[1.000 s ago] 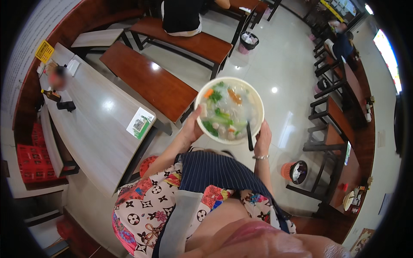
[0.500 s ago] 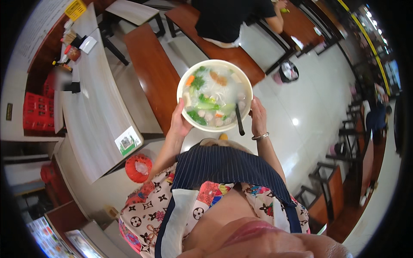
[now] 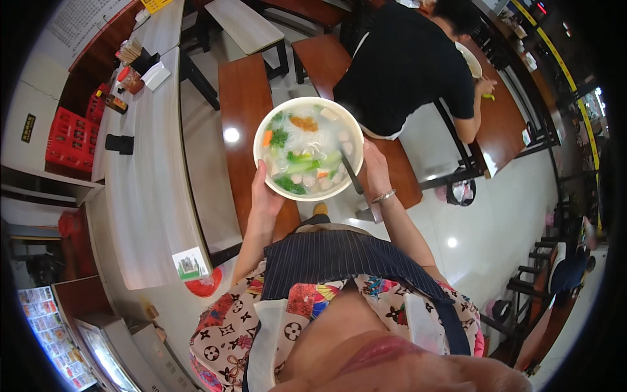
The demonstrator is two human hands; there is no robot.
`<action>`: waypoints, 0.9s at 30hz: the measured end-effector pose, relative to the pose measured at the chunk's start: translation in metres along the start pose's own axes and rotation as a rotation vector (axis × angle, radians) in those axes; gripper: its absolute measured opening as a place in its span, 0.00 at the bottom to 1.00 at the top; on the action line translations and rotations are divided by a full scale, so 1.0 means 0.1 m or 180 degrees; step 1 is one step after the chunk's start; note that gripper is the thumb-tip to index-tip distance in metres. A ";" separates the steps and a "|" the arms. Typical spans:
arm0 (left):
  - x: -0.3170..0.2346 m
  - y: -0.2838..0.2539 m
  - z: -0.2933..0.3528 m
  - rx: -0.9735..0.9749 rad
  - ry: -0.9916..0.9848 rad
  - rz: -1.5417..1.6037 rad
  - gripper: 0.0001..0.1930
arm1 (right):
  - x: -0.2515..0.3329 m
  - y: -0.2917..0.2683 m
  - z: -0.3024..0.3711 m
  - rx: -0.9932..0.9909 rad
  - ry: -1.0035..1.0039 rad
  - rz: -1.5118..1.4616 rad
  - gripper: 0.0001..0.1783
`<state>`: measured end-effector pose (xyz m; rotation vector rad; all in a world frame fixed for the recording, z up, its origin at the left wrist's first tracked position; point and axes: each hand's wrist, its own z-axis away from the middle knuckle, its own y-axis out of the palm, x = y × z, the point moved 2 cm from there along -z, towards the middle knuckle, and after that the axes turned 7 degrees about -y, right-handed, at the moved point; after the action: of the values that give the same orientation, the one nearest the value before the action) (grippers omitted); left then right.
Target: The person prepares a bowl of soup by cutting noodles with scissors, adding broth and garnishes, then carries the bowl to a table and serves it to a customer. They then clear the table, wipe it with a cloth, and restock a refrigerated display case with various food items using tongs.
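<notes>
Both hands are engaged on a single item. The left hand (image 3: 265,197) is partly curled against the lower left of a round, cream-coloured bowl (image 3: 258,150), thumb up at the rim. The right hand (image 3: 377,171) is set along the lower right side of the same bowl, fingers close together. Neither hand is released. How far the fingers bend beneath the bowl cannot be told, as its body hides them. A silver-coloured bracelet (image 3: 384,196) sits on the right wrist.

The bowl is between the two hands, upright, carried in the air in front of a dark pinstriped apron (image 3: 346,258). Contents noted: pale broth, leafy greens (image 3: 304,159), pale round balls and orange pieces. A dark-handled utensil (image 3: 353,174) leans over the rim beside the right hand (its lower end is lost in the broth).

To the left, apart from the left hand, stands a pale wood-grain surface (image 3: 150,183), with a printed card (image 3: 190,263) at its near corner. A red-brown bench (image 3: 245,91) lies beyond the bowl.
</notes>
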<state>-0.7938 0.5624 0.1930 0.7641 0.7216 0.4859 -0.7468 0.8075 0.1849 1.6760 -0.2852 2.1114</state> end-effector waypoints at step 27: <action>-0.04 -0.22 -0.38 0.0358 0.0162 -0.0052 0.33 | -0.07 0.23 -0.24 0.0282 -0.0242 -0.0209 0.28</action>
<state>-0.8215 0.5627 0.1587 0.8528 0.8071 0.4540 -0.7768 0.7954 0.1748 1.7937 -0.1591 2.0429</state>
